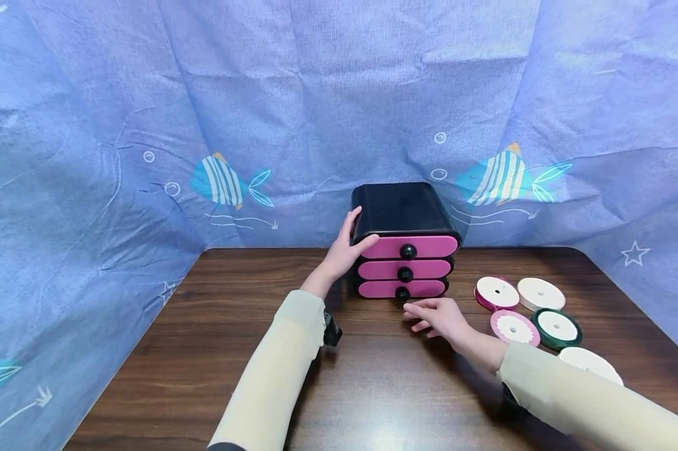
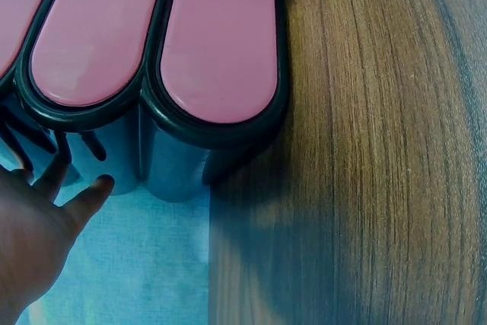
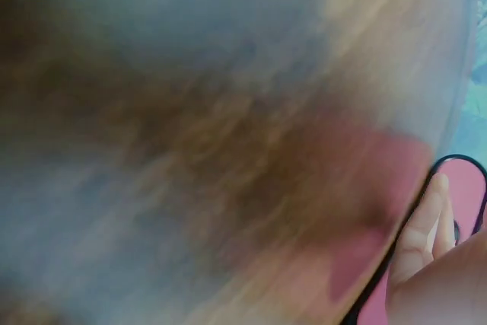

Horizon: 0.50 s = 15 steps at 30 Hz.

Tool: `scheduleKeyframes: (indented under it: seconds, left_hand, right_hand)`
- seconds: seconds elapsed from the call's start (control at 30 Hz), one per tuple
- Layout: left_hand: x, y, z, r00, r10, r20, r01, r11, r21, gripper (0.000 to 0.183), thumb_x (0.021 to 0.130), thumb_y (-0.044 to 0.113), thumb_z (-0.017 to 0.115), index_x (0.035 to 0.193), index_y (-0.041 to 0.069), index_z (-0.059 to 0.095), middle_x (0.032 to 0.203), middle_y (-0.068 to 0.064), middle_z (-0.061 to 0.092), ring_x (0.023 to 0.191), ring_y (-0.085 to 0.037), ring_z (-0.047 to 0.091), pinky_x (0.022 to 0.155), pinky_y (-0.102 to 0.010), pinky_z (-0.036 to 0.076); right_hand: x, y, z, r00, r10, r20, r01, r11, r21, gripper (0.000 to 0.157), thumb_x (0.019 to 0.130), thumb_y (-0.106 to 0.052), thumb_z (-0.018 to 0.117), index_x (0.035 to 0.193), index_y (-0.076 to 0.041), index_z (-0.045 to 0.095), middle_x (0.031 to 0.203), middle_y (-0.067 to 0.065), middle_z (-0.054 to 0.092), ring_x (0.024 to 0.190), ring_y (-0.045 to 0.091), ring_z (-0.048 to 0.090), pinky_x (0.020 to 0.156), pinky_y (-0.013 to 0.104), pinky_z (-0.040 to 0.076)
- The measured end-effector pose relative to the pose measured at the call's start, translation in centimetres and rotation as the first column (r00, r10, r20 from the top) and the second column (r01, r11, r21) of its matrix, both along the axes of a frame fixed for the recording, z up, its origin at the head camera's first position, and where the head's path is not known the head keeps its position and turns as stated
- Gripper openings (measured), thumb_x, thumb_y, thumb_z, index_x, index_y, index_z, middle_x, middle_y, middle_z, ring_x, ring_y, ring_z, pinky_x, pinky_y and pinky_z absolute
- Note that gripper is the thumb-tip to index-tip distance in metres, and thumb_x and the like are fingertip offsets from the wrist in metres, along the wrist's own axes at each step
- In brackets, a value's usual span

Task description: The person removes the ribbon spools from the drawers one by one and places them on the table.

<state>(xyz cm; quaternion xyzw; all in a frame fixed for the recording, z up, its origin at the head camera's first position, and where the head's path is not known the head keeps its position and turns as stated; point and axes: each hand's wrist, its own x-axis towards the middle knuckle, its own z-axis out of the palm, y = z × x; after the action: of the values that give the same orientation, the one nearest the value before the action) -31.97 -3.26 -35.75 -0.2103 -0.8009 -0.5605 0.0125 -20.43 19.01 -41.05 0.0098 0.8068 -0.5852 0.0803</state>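
Observation:
A small black chest [image 1: 401,210] with three pink drawers stands at the back of the table, all drawers closed. Each pink front bears a round black knob. My left hand [image 1: 341,254] rests against the chest's left side, its thumb at the left end of the top drawer [image 1: 381,248]. Along the chest's side, the fingers of my left hand [image 2: 34,241] spread out in the left wrist view. My right hand [image 1: 440,318] is at the bottom drawer's knob [image 1: 402,294], thumb and fingers extended, fingertips just below it. The right wrist view shows that hand [image 3: 426,249] before a pink drawer front [image 3: 460,176].
To the right of the chest lie several ribbon spools, among them a magenta one [image 1: 497,293], a pink one [image 1: 515,329], a dark green one [image 1: 557,327] and a white one [image 1: 541,293]. Another white spool [image 1: 589,363] sits partly behind the right sleeve. Behind the table hangs a blue fish-print cloth [image 1: 316,125].

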Motion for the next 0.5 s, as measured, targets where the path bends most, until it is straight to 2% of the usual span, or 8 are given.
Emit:
scheduleKeyframes:
  seconds: [0.13, 0.37, 0.5]
  left_hand:
    - [0.0, 0.0, 0.1, 1.000, 0.005, -0.008, -0.005, 1.000, -0.009, 0.077, 0.091, 0.049, 0.061, 0.154, 0.040, 0.017, 0.163, -0.004, -0.001, 0.147, -0.020, 0.009, 0.111, -0.054, 0.019]
    - [-0.1, -0.3, -0.3, 0.996, 0.061, -0.065, -0.067, 0.993, -0.094, 0.076, 0.090, 0.057, 0.059, 0.153, 0.044, 0.017, 0.163, -0.001, 0.007, 0.145, -0.019, 0.018, 0.109, -0.054, 0.025]
    - [0.2, -0.5, 0.2, 0.997, 0.044, -0.062, -0.050, 0.994, -0.100, 0.078, 0.090, 0.056, 0.059, 0.153, 0.041, 0.017, 0.163, -0.002, 0.008, 0.145, -0.020, 0.018, 0.109, -0.054, 0.026]
  right_hand:
    - [0.8, 0.7, 1.0, 0.999, 0.009, -0.038, -0.009, 1.000, 0.013, 0.037, 0.093, -0.024, 0.066, 0.114, 0.006, 0.067, 0.099, 0.017, 0.072, 0.071, 0.019, 0.071, 0.057, 0.033, 0.051]
    - [2.3, 1.8, 2.8, 0.991, 0.019, -0.133, -0.011, 0.998, 0.057, 0.042, 0.091, -0.023, 0.070, 0.117, 0.010, 0.064, 0.097, 0.019, 0.072, 0.072, 0.016, 0.070, 0.057, 0.031, 0.051]
    - [3.1, 2.6, 4.0, 0.988, 0.013, -0.154, -0.002, 0.997, 0.075, 0.043, 0.091, -0.024, 0.070, 0.119, 0.008, 0.063, 0.097, 0.017, 0.072, 0.073, 0.015, 0.070, 0.058, 0.032, 0.051]
